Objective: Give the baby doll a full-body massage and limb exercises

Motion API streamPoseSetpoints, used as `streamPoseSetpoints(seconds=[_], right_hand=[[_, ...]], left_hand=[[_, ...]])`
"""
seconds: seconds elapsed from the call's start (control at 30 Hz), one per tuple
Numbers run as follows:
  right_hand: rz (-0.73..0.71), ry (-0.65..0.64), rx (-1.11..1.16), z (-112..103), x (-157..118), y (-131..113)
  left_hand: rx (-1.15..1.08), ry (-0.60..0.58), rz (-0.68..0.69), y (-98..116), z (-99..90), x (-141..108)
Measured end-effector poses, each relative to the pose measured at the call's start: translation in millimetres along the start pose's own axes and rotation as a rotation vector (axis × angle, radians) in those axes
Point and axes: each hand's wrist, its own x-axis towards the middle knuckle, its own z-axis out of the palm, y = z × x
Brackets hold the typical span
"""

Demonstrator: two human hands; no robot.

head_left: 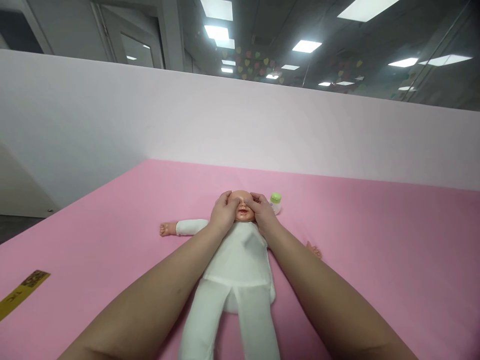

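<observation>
Hands first: your left hand (223,212) cups the doll's head (242,204) from nine o'clock, fingers curled against it, and your right hand (263,212) presses it from three o'clock, fingers bent over the brow. Face up in white clothes, the doll (240,260) lies mid-mat (375,250), a green-capped bottle (276,202) near its head at two o'clock.

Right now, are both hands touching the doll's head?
Touching. The head view shows the left hand and right hand pressed against the doll on both sides of its face.
</observation>
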Motion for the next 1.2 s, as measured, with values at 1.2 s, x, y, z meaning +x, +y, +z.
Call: streamPoseSetpoints(seconds=[1.2], right_hand=[[-0.128,0.057,-0.506,4,5,-1]], left_hand=[[0.051,-0.027,-0.035,-8,-5.3,9]])
